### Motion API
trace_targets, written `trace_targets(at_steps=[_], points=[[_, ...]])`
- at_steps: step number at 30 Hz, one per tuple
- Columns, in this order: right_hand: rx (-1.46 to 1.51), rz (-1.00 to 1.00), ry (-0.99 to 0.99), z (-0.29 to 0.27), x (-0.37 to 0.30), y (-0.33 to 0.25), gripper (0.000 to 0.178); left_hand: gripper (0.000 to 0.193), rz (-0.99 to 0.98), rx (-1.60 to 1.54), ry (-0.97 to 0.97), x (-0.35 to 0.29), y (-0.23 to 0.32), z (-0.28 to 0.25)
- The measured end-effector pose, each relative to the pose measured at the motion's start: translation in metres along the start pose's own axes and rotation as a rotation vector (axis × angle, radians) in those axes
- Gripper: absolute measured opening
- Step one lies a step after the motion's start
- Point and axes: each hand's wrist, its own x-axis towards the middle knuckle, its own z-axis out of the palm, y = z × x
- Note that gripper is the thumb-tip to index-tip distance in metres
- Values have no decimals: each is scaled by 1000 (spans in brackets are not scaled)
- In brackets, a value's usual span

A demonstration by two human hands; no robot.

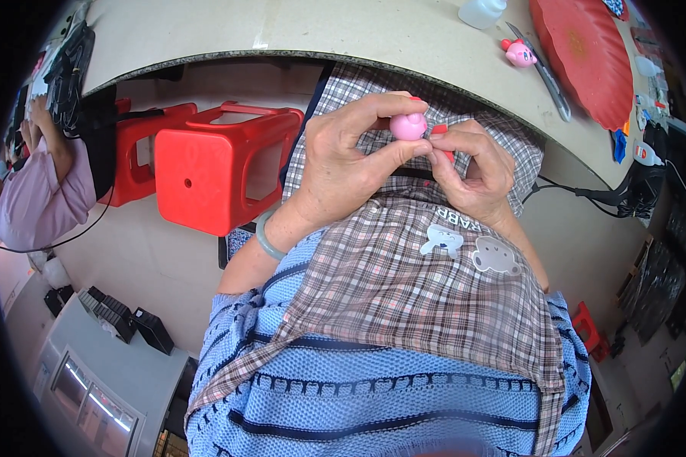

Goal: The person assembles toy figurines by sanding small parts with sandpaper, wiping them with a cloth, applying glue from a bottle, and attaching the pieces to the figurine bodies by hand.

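My left hand [349, 145] is closed on a small round pink figurine [408, 127], held above my lap between thumb and fingertips. A bit of red shows at the figurine's top, by the index finger. Right beside it, my right hand [472, 161] pinches a small red piece [439, 130]. More red shows under its fingertips, and the fingers hide most of the piece. The fingertips of both hands nearly meet, and whether the red piece touches the figurine I cannot tell. On the table lies a similar pink figurine [520, 54] with red parts.
A dark craft knife [550, 82] lies on the table [320, 27] beside a red scalloped tray [587, 53]. Near them are a translucent bottle [482, 12] and a white bottle [647, 154]. Red stools [194, 181] stand to the left, where another person's arm [52, 145] shows.
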Motion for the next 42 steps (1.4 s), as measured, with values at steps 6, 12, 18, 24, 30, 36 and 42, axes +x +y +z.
trace_targets(at_steps=[6,12,18,24,30,36,42], points=[[-4,18,-5,1,0,0,24,34,-16,4,3,0,-1,0],[-15,13,-3,0,0,0,24,34,-40,-5,-2,0,0,0],[-13,37,20,-2,-1,2,23,38,-204,-187,-22,2,5,0],[60,152,59,-3,-5,6,20,46,-389,-312,-133,6,7,-8],[91,266,55,-3,-6,4,19,48,-422,-461,-149,7,8,-4],[236,447,100,-2,-2,-2,15,49,-337,-332,-172,6,4,-3],[103,237,30,-4,4,0,20,48,-155,-123,-152,4,6,-1]])
